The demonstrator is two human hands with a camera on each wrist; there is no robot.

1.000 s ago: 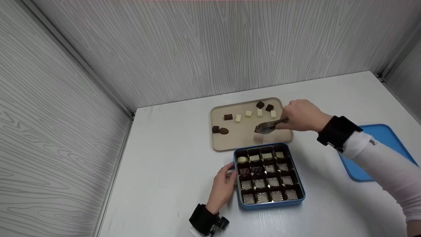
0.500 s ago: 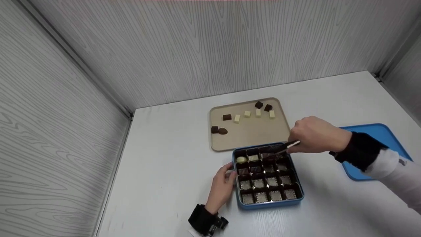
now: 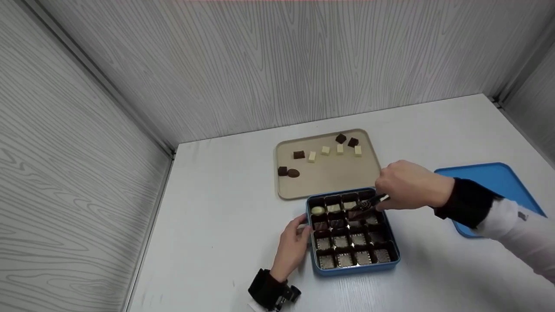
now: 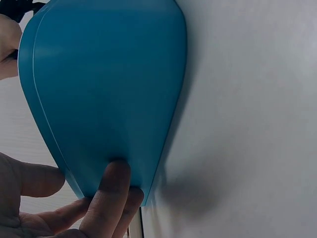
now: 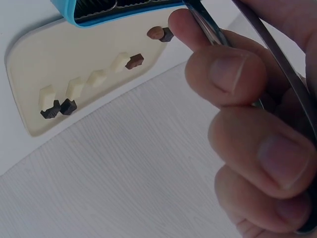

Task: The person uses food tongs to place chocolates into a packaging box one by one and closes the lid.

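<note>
The right hand (image 3: 409, 185) grips metal tongs (image 3: 368, 204) pinching a dark chocolate (image 3: 356, 213) over the square blue compartmented tin (image 3: 352, 269), whose side wall the left hand's (image 3: 292, 249) straight fingers (image 4: 111, 196) touch.

A white table (image 3: 225, 208) with a faint wood grain fills the lower part of the head view. Pale grey wood-grain panels (image 3: 277, 60) close it in on three sides — one along the far edge, one at the left edge, one at the far right corner. The light is soft and even — shadows are faint.
</note>
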